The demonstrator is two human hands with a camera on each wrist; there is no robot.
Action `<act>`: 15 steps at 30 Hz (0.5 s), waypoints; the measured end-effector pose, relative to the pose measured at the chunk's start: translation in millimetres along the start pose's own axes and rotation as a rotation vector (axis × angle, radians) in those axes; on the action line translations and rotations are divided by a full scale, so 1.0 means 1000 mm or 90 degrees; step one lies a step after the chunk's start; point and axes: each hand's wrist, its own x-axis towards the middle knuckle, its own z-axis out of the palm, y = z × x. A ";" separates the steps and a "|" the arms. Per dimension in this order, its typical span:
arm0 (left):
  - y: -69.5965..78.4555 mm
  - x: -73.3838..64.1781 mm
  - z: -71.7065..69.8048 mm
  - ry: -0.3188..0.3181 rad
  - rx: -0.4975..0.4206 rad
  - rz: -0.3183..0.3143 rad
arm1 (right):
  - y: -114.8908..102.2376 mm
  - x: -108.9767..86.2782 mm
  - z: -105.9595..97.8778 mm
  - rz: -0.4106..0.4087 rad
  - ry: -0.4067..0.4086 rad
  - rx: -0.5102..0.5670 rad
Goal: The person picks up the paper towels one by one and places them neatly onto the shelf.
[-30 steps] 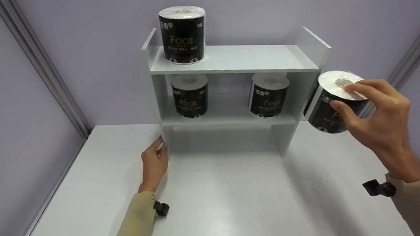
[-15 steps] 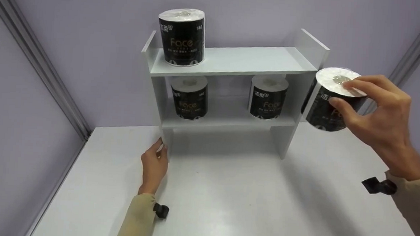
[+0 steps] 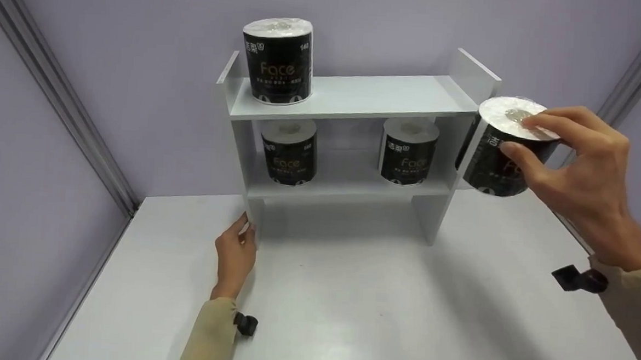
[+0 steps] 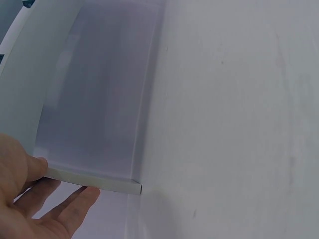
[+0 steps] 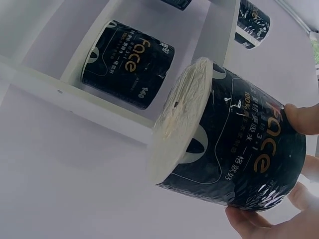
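Observation:
My right hand (image 3: 584,166) grips a toilet paper roll (image 3: 503,156) in a black "Face" wrapper, thumb on its side and fingers at the top rim. The roll is off the table, tilted, beside the right panel of the white shelf (image 3: 390,98). In the right wrist view the wrapped roll (image 5: 239,144) has its white underside facing the camera. Low at the shelf's left, my left hand (image 3: 235,255) pinches the edge of the side panel (image 4: 94,180), thumb on one face and fingers on the other.
One roll (image 3: 280,65) stands upright at the left of the top board. On the middle board stand two more, a left roll (image 3: 290,156) and a right roll (image 3: 408,154). The shelf rests on a white table (image 3: 324,312) before a pale wall (image 3: 373,18).
The right hand's roll has shifted slightly left and up, closer to the shelf's right panel. The left hand keeps its hold, and the shelf appears slightly lower in the head view.

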 end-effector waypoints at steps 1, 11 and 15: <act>0.000 0.000 0.000 0.000 0.001 -0.001 | -0.001 0.001 0.001 0.001 -0.001 0.000; 0.001 -0.001 -0.003 -0.002 0.000 -0.001 | -0.004 0.010 0.005 0.000 -0.005 0.012; 0.000 -0.001 -0.001 0.004 0.002 0.007 | -0.005 0.011 0.005 -0.008 -0.009 0.007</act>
